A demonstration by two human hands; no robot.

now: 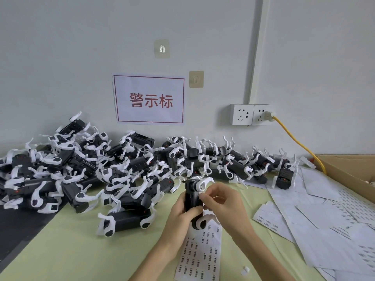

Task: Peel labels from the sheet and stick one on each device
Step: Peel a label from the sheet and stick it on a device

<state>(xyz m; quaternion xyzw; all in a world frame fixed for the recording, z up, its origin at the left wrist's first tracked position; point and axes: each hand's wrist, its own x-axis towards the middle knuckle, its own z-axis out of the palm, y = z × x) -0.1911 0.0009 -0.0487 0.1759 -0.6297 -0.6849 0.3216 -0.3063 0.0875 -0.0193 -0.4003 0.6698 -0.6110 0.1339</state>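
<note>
A black device with white arms [193, 196] stands upright above the table's middle, gripped around its body by my left hand [180, 217]. My right hand [220, 201] pinches at the device's right side with thumb and forefinger; a small white label seems to sit under the fingertips, though I cannot tell for sure. A label sheet [199, 258] with rows of small printed labels lies flat on the table below my hands. A large pile of similar black-and-white devices [125, 165] stretches along the wall behind.
Peeled backing sheets [328, 218] are scattered on the right, with a smaller label sheet [266, 217] among them. A cardboard box [353, 173] stands at the far right. A yellow cable [294, 138] runs from the wall socket [251, 114]. A black mat [18, 230] lies at the left.
</note>
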